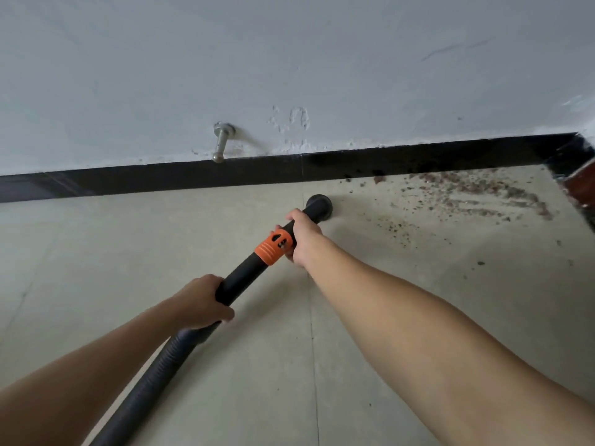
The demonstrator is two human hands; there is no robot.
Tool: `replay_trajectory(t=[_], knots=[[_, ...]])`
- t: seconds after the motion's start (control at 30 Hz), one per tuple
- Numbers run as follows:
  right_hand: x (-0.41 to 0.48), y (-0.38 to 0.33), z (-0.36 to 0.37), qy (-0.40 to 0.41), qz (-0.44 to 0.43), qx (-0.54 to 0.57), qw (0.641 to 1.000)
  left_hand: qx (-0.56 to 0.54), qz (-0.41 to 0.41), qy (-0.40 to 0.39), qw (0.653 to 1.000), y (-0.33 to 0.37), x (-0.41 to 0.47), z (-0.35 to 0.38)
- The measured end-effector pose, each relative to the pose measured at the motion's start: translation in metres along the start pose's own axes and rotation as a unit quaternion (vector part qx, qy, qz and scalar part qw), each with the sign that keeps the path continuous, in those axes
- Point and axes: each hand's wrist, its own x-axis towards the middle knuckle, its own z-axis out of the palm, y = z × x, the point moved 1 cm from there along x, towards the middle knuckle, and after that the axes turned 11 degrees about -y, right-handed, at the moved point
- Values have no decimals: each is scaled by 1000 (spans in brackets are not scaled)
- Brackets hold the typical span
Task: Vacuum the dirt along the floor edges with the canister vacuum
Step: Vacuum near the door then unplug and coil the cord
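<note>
The left hand (203, 300) is curled around the lower part of the black wand (240, 281), at the place where the stiff tube meets the ribbed grey hose (151, 375), and its fingers wrap over the top of the tube. The right hand (301, 238) grips the same wand higher up, just beyond the orange collar (273, 247), with the thumb lying along the tube and the fingers closed under it. Both forearms reach forward from the bottom corners of the view. The wand points away from the person toward the wall, and its round black nozzle (319, 206) is low over the pale tiled floor (386, 317), near the black skirting board (257, 173) but apart from it; if the nozzle really touches the tile, I cannot tell. The dirt (476, 193), brown crumbs and dust, lies to the right of the nozzle, scattered along the foot of the skirting and thickest toward the right corner. The hose runs down to the lower left edge of the view. On the grey-white wall (289, 59) above the skirting a metal door stopper (222, 143) sticks out, and some rough patches of plaster are beside it.
</note>
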Motion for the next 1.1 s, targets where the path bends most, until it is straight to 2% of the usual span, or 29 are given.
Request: replay_trajectory(t=[0.17, 0.5, 0.7, 0.87, 1.1], knots=[[4, -21, -9, -20, -2, -3, 1000, 20, 6, 25, 999, 15, 10, -7], [17, -84, -72, 65, -106, 68, 990, 98, 60, 119, 986, 96, 58, -25], [24, -114, -96, 69, -123, 72, 987, 102, 97, 140, 980, 127, 76, -27], [25, -102, -81, 47, -96, 38, 994, 87, 78, 122, 986, 108, 70, -22], [31, -55, -9, -21, -25, -40, 999, 34, 14, 110, 993, 38, 29, -14]])
